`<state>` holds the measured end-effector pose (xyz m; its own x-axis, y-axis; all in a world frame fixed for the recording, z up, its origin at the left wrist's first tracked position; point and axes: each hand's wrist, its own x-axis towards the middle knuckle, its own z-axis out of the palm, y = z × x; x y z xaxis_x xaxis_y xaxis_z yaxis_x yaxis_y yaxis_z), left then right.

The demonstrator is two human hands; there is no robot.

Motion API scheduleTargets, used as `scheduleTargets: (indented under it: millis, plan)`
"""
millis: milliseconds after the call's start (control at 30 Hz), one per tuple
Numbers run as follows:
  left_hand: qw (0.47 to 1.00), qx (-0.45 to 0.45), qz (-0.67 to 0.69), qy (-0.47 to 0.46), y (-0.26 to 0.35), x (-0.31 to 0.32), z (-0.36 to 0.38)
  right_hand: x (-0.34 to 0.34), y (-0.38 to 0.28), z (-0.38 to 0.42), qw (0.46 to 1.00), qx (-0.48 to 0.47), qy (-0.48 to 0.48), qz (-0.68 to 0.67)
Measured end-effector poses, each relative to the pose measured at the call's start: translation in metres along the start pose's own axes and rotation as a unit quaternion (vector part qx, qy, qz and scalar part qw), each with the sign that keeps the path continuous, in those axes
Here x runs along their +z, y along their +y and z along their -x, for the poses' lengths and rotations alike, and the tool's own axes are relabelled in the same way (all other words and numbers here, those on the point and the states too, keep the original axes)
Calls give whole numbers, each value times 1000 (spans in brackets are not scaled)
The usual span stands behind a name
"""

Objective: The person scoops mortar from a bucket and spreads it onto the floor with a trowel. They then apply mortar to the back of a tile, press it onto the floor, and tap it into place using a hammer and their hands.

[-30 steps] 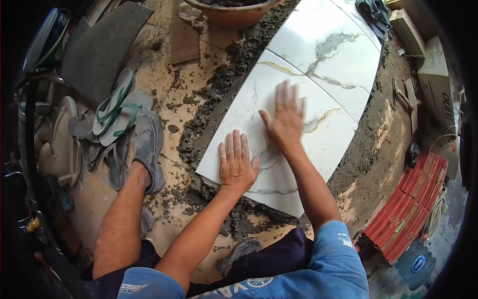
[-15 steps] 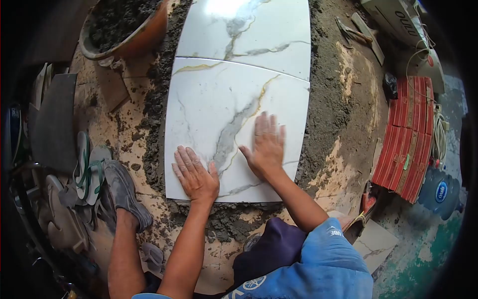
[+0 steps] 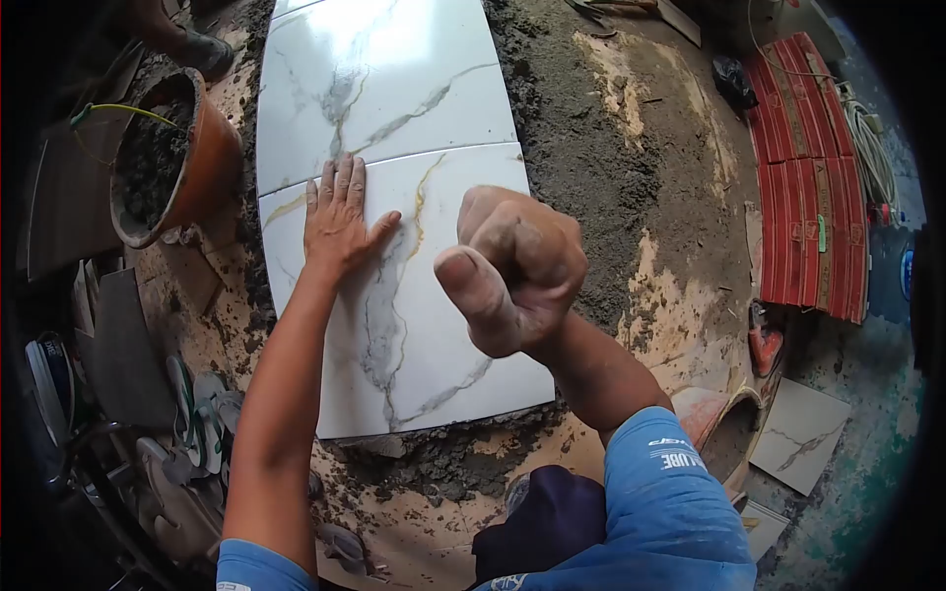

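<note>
My left hand [image 3: 338, 225] lies flat on a white marble-patterned tile [image 3: 443, 369], its fingertips close to the seam with the tile beyond. Its fingers are stretched and the thumb points out to the right. Raised above the right part of the same tile, my right hand [image 3: 520, 266] is curled into a fist, with the thumb toward me. I see nothing held in it. The second marble-patterned tile [image 3: 434, 74] adjoins on the far side. Wet grey mortar [image 3: 581, 187] shows around the tiles' edges.
At the left stands an orange bucket [image 3: 212, 148] of mortar, with another person's foot [image 3: 202, 51] behind it. Sandals [image 3: 202, 414] lie at lower left. Red-striped boxes [image 3: 808, 197], a loose tile [image 3: 803, 433] and a tipped bucket [image 3: 714, 419] are on the right.
My left hand has moved forward on the tile toward the seam. The right hand has lifted off the tile and closed from flat into a fist. The view has shifted.
</note>
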<state>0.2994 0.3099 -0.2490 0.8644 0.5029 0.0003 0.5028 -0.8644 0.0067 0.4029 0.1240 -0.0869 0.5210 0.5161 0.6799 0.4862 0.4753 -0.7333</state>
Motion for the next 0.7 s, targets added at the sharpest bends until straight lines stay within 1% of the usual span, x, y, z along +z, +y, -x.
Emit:
scheduleTargets:
  millis: [33, 67, 100, 133, 167, 200, 233, 267, 300, 333, 367, 433, 500, 533, 600, 633, 667, 700]
  plan:
    - [999, 14, -29, -41, 1, 0, -3, -2, 3, 3, 999, -6, 10, -53]
    - [1000, 17, -15, -13, -1, 6, -2, -8, 18, 19, 998, 14, 21, -63]
    - [1000, 19, -19, -16, -1, 6, -2, -17, 51, 51, 997, 69, 36, -27]
    - [999, 17, -16, -23, -1, 6, -2, -26, 98, 101, 971, 219, 56, 76]
    - [999, 14, -12, -28, 0, 4, -3, -35, 113, 118, 972, 217, 50, 79]
    - [1000, 11, -17, -22, -2, 1, -9, -33, 118, 110, 972, 217, 49, 80]
    - [1000, 12, -14, -24, 1, 0, -6, -30, 110, 111, 967, 233, 52, 85]
    - [1000, 11, -9, -25, 3, -1, -2, -27, 92, 104, 973, 212, 53, 66]
    - [1000, 7, -11, -13, 1, -2, -13, -26, 83, 86, 983, 173, 49, 44]
    - [1000, 9, -11, -18, 1, -1, -8, -26, 56, 64, 993, 105, 45, 14]
    - [1000, 13, -9, -25, 2, 1, -3, -24, 30, 54, 992, 89, 67, -65]
    - [1000, 13, -4, -15, 2, 3, -2, -30, 36, 69, 993, 90, 73, -38]
    - [1000, 15, -3, -21, 2, -1, -2, -42, 97, 128, 966, 221, 63, 116]
    - [1000, 10, -8, -3, -3, -4, -15, -40, 94, 118, 964, 231, 56, 121]
    - [1000, 19, -5, -15, 0, 0, -3, -39, 81, 118, 965, 232, 57, 107]
    - [1000, 17, -6, -10, 0, -1, -9, -38, 77, 101, 970, 216, 57, 91]
    - [1000, 17, -2, -9, 0, -2, -8, -38, 59, 82, 983, 166, 67, 46]
    - [1000, 18, 2, -14, 1, -2, -2, -42, 46, 69, 991, 107, 76, -37]
